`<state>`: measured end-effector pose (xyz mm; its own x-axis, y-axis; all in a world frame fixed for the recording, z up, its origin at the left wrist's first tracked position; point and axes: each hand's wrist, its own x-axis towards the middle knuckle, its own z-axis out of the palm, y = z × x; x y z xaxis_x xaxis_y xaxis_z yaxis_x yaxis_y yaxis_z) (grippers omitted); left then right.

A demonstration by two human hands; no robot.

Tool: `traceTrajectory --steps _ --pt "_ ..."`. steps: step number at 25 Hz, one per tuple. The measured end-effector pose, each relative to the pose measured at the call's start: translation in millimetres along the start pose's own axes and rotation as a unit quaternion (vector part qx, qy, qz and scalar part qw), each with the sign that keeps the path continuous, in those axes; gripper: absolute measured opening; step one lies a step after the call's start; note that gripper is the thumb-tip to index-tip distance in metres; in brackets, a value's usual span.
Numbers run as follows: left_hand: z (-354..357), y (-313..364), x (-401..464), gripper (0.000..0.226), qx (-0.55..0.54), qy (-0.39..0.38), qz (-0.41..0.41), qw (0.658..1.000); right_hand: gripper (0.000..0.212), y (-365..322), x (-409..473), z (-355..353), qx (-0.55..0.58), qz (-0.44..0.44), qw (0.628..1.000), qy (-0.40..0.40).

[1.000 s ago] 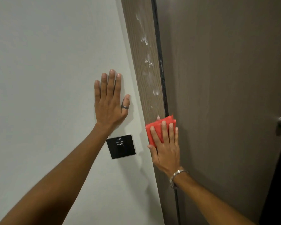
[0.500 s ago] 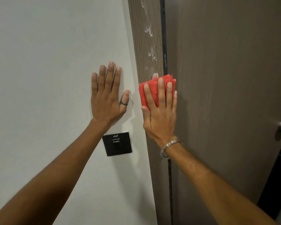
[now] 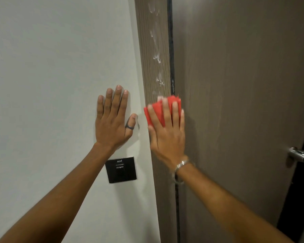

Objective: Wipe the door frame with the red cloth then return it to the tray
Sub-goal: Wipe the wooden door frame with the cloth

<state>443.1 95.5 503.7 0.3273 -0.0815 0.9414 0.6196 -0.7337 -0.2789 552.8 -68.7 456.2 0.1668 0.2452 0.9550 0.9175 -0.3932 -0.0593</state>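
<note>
Both of your hands are flat against upright surfaces. Your right hand point(image 3: 167, 130) lies open with fingers spread, pressing the folded red cloth point(image 3: 158, 111) onto the door frame point(image 3: 153, 50); nothing is pinched, the palm alone pins it. Your left hand point(image 3: 112, 120) is open too, empty, splayed on the white wall point(image 3: 51, 67) just beside the frame, apparently bracing you.

Over the last second your right hand has climbed the frame: it was down level with the black wall switch point(image 3: 121, 170), and it is now well above it, level with your left hand. In the last half second it has hardly moved relative to your left hand. The white smears point(image 3: 157, 57) run up the frame directly above the cloth's top edge, and the lowest one now touches the cloth. The strip of frame below your hand looks free of marks, so my reading is that the lower part is done and most of the streaks are yet to be wiped. Keep the stroke going upward with the same flat pressure.

To the right are the door point(image 3: 235, 102) and its metal handle point(image 3: 298, 154), well apart from the cloth.

No container is in view. The tray where the cloth must end up cannot be seen, so I cannot tell what it holds or where it stands.
</note>
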Motion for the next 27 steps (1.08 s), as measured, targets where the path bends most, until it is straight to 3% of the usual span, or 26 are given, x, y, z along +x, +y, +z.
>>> traceTrajectory --steps 4,8,19,23,27 --pt "0 -2 -1 0.079 -0.011 0.010 0.000 1.000 0.056 -5 77 -13 0.002 0.013 0.997 0.071" --pt "2 -2 0 0.079 -0.014 0.012 0.000 1.000 0.054 -10 54 -2 0.005 0.041 0.995 0.087" --pt "-3 -1 0 0.076 -0.008 0.012 -0.001 1.000 0.067 3 -138 33 -0.013 0.024 0.998 -0.048" --pt "-6 1 2 0.075 -0.004 0.004 -0.010 1.000 0.071 5 -118 22 -0.017 0.010 0.998 -0.058" --pt "-11 1 8 0.075 -0.012 -0.004 -0.008 1.000 0.066 6 -30 6 -0.021 -0.007 1.000 -0.013"
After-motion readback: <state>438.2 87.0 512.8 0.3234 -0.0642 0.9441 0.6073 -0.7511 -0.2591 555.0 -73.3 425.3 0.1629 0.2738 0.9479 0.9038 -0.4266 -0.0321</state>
